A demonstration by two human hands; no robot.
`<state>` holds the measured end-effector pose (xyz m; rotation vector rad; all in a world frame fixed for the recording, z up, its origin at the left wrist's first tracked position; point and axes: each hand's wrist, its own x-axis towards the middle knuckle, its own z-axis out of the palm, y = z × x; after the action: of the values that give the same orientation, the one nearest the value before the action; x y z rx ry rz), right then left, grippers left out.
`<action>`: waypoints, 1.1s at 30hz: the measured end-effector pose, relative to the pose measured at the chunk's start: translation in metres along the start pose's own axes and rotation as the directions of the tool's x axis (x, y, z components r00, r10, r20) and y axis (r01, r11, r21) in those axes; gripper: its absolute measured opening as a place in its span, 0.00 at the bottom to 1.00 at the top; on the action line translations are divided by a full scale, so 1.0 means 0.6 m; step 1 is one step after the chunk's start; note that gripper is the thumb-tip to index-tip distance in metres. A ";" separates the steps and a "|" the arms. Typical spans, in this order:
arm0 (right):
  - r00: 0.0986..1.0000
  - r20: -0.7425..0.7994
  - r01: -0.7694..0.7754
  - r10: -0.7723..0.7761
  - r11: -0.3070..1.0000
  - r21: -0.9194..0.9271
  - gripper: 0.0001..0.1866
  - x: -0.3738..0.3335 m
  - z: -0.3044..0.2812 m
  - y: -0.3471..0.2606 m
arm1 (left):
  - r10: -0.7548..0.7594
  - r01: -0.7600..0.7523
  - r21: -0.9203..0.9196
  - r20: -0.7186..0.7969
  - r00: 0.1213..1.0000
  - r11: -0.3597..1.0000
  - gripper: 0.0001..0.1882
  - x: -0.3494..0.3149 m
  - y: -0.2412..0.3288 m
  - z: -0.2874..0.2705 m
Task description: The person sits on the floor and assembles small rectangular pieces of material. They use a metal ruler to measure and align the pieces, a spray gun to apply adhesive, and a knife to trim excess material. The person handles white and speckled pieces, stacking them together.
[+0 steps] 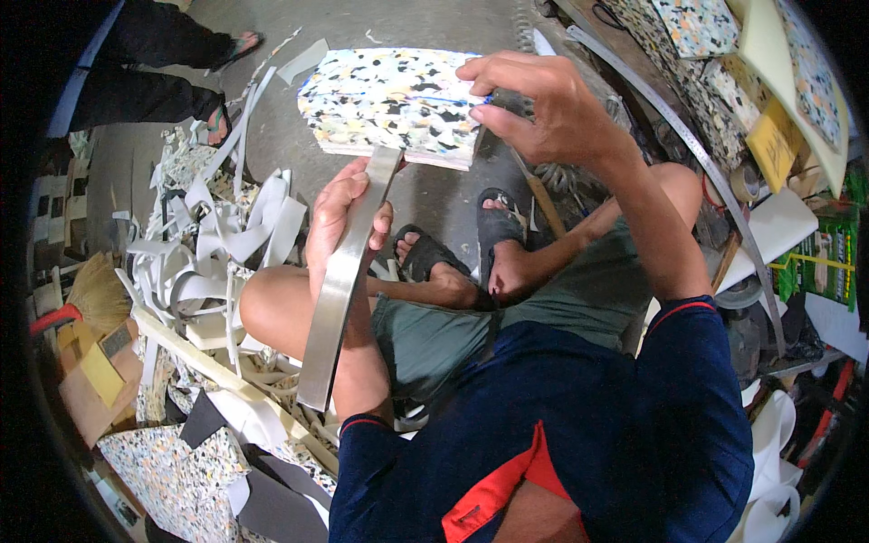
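Observation:
A thick block of speckled foam (389,95), white with black and yellow flecks and a blue line across it, is held up in front of me. My right hand (534,100) pinches its right end between thumb and fingers, beside a small blue spot. Below the block, my left hand (344,213) is closed around a long, flat, shiny metal bar (339,299). The bar slants from the block's lower edge down toward my left forearm. Its upper end overlaps the block's lower edge; whether the left fingers also support the block is hidden.
White foam offcuts (208,226) lie heaped at left, near a straw broom (98,294) and a speckled foam sheet (181,475). Another person's legs (154,68) are at upper left. Foam sheets (751,81) and a long curved-looking metal strip (670,118) are at right.

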<state>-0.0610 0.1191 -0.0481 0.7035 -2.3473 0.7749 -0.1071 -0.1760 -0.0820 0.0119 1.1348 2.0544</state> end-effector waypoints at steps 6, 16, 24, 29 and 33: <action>0.998 -0.052 -0.045 0.043 0.998 -0.034 0.16 -0.012 0.018 -0.015 | 0.022 -0.012 0.109 -0.097 0.995 0.994 0.25 0.001 -0.002 0.002; 0.983 -0.117 -0.162 0.143 0.971 -0.176 0.15 -0.037 0.055 -0.033 | 0.042 -0.016 0.153 -0.168 0.985 0.988 0.22 0.007 -0.014 0.022; 0.967 -0.021 -0.251 0.253 0.944 -0.213 0.09 -0.005 0.051 -0.052 | 0.126 -0.069 0.307 -0.168 0.978 0.949 0.29 0.002 -0.019 0.039; 0.962 0.035 -0.259 0.270 0.947 -0.191 0.12 -0.015 0.056 -0.055 | 0.236 -0.172 0.373 -0.132 0.963 0.912 0.34 -0.004 -0.014 0.064; 0.941 -0.118 -0.326 0.316 0.942 -0.078 0.15 -0.013 0.054 -0.049 | 0.282 -0.203 0.407 -0.143 0.949 0.891 0.36 -0.003 -0.022 0.096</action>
<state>-0.0485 0.0798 -0.0646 0.2312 -2.4148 0.8063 -0.0774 -0.1316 -0.0565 0.1553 1.7317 2.0426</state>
